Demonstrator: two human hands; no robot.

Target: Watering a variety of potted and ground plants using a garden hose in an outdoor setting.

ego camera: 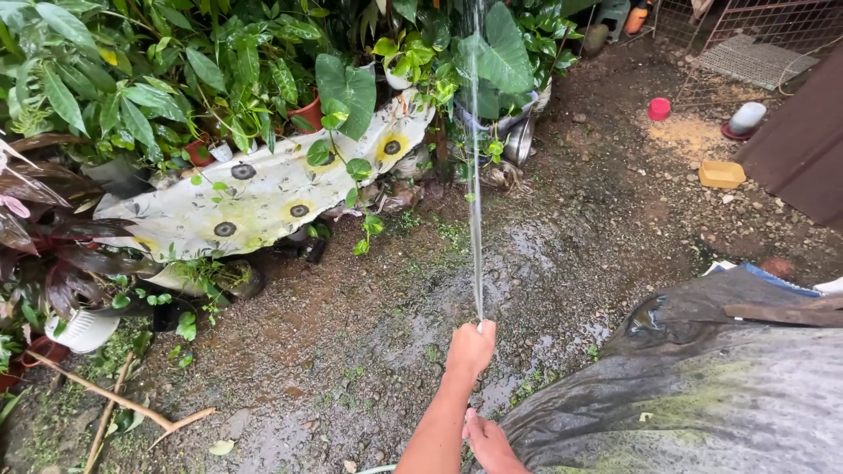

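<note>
My left hand is stretched forward in a closed fist around the end of a hose, which is hidden inside the fist. A thin water jet shoots from the fist up and away toward the potted green plants at the back. My right hand sits low beside my left forearm at the bottom edge. What it holds, if anything, is hidden. A short pale piece of hose shows at the bottom edge.
The wet dirt ground has puddles. A white cloth with sunflower prints hangs over the pots on the left. A dark, mossy tarp covers a mound on the right. Far right lie a yellow dish, a red cup and wire fencing.
</note>
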